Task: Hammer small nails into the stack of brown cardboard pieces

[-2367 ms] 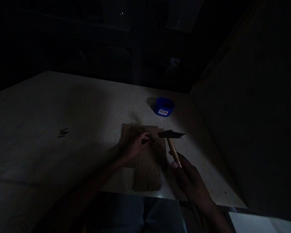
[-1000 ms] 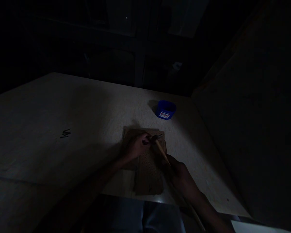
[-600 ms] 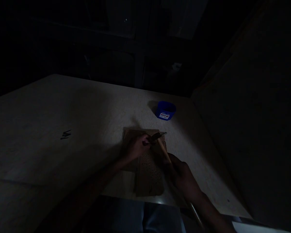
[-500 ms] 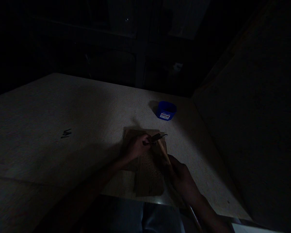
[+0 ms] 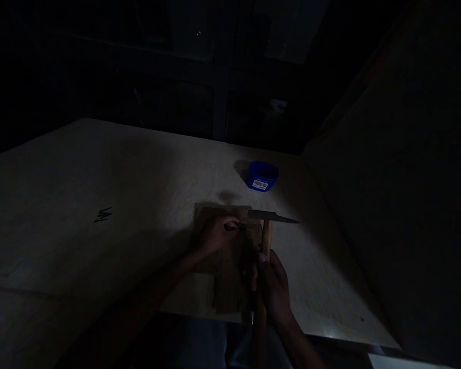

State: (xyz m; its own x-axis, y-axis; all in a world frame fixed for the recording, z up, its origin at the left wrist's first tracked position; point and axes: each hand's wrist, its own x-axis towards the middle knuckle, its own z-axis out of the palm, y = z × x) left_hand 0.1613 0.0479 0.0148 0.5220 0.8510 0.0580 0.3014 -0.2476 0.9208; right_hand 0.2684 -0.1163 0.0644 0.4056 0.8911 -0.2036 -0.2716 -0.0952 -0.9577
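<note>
My right hand (image 5: 274, 287) is wrapped round the wooden handle of a hammer (image 5: 267, 236). Its dark metal head lies sideways above the right edge of some brown cardboard (image 5: 234, 287). My left hand (image 5: 217, 233) rests over the cardboard's upper part, fingers closed in a pinch. From the fingertips a thin dark nail-like piece (image 5: 242, 226) sticks out to the right; its exact kind is hard to make out in the dim light. A gap separates the hammer head from my left fingers. Small holes or marks dot the cardboard.
Beyond the cardboard stands a blue plastic container (image 5: 262, 177) with a white and red label. Several thin dark pieces (image 5: 103, 214) lie on the pale table (image 5: 157, 174) at the left. A dark wall or panel (image 5: 388, 195) rises along the right side.
The hammer head has moved right, away from my left fingers, and its handle now stands more upright. My right hand has shifted slightly left. My left hand stays in place.
</note>
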